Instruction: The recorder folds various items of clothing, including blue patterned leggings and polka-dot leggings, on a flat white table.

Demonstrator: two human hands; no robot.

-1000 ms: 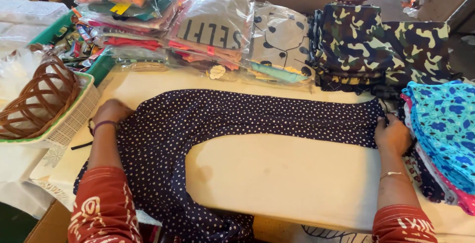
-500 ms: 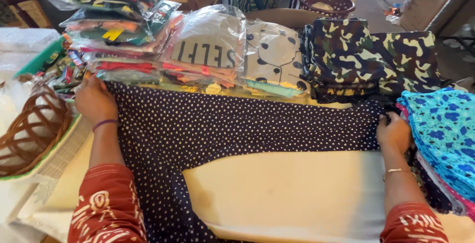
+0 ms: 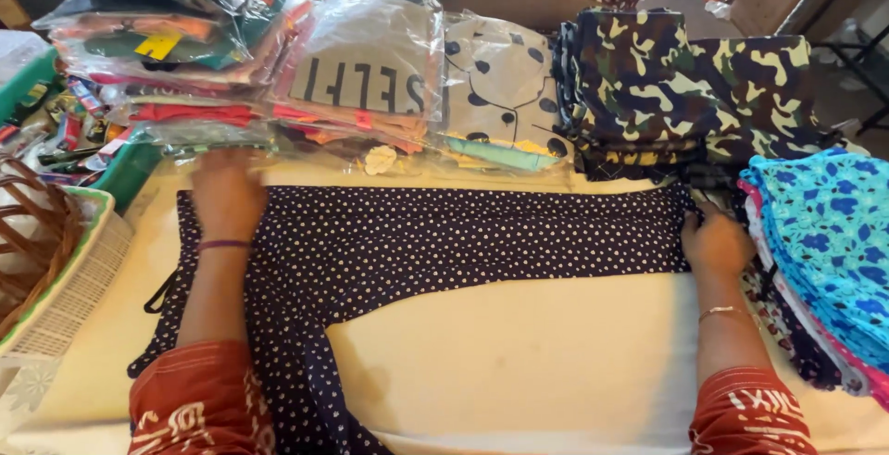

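The trousers [image 3: 444, 242] are dark navy with small pale dots, spread flat on the cream table [image 3: 537, 362]; one leg runs straight across from left to right, and the other bends down along the left side toward the near edge. The cloth lies mostly smooth, with a thin dark cord trailing off its left edge. The left hand [image 3: 225, 196] lies palm down, fingers flat, on the upper left corner of the trousers, blurred. The right hand [image 3: 715, 242] pinches the right end of the straight leg, fingers curled on the fabric. Behind lie bagged clothes [image 3: 366, 71] and a camouflage stack [image 3: 667, 94]; a blue stack [image 3: 829, 233] sits at right, a basket [image 3: 37, 251] at left.
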